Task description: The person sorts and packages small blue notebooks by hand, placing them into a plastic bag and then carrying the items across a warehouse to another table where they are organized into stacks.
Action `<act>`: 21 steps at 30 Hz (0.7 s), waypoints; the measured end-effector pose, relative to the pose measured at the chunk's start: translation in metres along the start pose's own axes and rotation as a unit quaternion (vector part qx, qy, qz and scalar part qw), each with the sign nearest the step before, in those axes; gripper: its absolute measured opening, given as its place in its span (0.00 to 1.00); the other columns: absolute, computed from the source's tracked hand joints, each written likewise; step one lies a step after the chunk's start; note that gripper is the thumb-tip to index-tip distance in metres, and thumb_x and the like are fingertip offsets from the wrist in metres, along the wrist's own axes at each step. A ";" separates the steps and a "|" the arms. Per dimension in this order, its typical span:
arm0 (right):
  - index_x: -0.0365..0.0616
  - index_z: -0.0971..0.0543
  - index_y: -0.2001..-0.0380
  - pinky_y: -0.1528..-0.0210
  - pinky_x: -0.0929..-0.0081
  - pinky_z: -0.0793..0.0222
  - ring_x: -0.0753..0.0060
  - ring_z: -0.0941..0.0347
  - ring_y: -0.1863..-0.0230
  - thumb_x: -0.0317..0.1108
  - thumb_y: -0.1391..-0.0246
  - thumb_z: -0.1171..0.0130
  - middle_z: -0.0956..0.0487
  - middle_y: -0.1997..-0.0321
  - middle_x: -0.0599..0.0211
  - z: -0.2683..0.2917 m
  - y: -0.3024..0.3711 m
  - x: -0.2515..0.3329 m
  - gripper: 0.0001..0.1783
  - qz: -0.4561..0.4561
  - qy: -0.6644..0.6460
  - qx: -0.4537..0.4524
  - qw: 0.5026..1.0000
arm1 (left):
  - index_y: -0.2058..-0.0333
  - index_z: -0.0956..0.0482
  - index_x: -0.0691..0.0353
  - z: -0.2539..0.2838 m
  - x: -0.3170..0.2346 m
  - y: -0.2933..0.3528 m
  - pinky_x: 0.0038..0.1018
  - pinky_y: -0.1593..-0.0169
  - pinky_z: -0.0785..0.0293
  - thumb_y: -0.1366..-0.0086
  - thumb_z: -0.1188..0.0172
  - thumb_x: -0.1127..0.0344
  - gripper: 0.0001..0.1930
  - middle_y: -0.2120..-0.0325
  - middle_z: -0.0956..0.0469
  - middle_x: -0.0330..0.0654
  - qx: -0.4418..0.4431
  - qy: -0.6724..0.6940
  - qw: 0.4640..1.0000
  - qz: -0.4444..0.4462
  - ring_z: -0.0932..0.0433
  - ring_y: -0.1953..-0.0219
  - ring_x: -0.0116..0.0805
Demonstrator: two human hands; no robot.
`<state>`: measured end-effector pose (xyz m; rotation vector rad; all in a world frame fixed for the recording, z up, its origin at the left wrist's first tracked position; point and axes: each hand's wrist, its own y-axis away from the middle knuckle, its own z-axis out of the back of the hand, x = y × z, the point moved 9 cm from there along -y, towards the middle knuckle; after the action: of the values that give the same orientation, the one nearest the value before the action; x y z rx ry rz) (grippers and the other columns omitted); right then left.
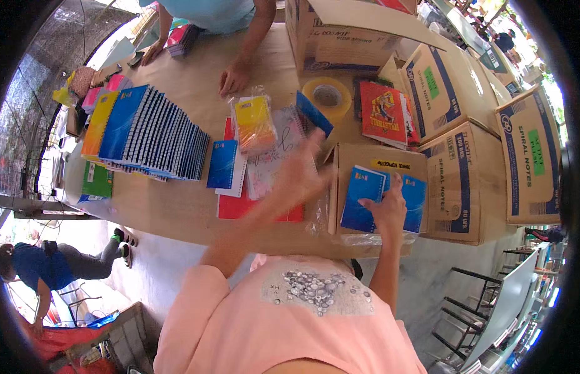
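My right hand lies over small blue notebooks on a cardboard box, fingers stretched out. Its thumb touches the left blue notebook; another blue notebook shows on the right. Motion blurs my left hand, raised over the table left of the box. Just beyond its fingers a blue notebook stands tilted; whether the hand grips it is unclear. Near that hand lie a grey patterned notebook, a plastic-wrapped yellow and orange pack and a blue notebook on white and red ones.
Tall stacks of spiral notebooks stand at left. Beyond the box lie a tape roll and red notebooks. Cardboard cartons crowd the right. Across the table, a co-worker's hand rests near the wrapped pack.
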<state>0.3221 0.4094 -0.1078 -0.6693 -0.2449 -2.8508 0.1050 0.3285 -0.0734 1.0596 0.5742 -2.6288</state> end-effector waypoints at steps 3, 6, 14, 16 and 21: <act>0.37 0.44 0.39 0.56 0.65 0.31 0.55 0.25 0.58 0.31 0.64 0.28 0.24 0.59 0.51 -0.002 0.009 0.004 0.49 0.017 -0.055 -0.026 0.998 | 0.40 0.43 0.62 -0.084 0.003 0.039 0.43 0.46 0.36 0.54 0.29 0.57 0.45 0.56 0.31 0.58 0.158 0.115 0.978 0.067 0.31 0.51 0.56; 0.36 0.41 0.41 0.61 0.72 0.31 0.67 0.26 0.64 0.28 0.59 0.33 0.23 0.65 0.58 -0.012 0.005 -0.010 0.42 -0.026 -0.215 0.006 0.976 | 0.39 0.46 0.62 -0.089 0.014 0.047 0.40 0.45 0.35 0.56 0.28 0.59 0.48 0.54 0.34 0.57 0.164 0.082 0.970 0.159 0.31 0.50 0.55; 0.37 0.20 0.61 0.64 0.78 0.32 0.73 0.29 0.69 0.23 0.57 0.37 0.26 0.72 0.67 0.018 0.046 0.050 0.15 0.140 -0.276 0.077 0.948 | 0.57 0.23 0.62 -0.035 0.021 0.073 0.30 0.54 0.27 0.61 0.27 0.71 0.27 0.54 0.29 0.46 -0.054 0.301 0.952 0.007 0.27 0.54 0.43; 0.40 0.18 0.68 0.64 0.74 0.30 0.70 0.27 0.69 0.25 0.62 0.35 0.25 0.71 0.69 0.058 0.103 0.092 0.12 0.495 -0.280 -0.009 0.822 | 0.63 0.21 0.61 0.012 0.008 0.095 0.30 0.55 0.26 0.60 0.28 0.72 0.21 0.60 0.26 0.44 -0.117 0.268 0.952 -0.094 0.25 0.56 0.41; 0.45 0.16 0.71 0.64 0.69 0.27 0.68 0.25 0.63 0.30 0.69 0.35 0.23 0.70 0.70 0.067 0.152 0.123 0.14 0.616 -0.223 -0.065 0.752 | 0.71 0.17 0.58 0.056 -0.007 0.121 0.33 0.55 0.25 0.58 0.30 0.69 0.12 0.69 0.19 0.39 -0.238 0.191 0.933 -0.188 0.22 0.58 0.42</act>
<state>0.2783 0.2570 0.0247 -1.0128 0.2690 -1.4116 0.1206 0.1960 -0.0642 1.4034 1.5462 -2.3596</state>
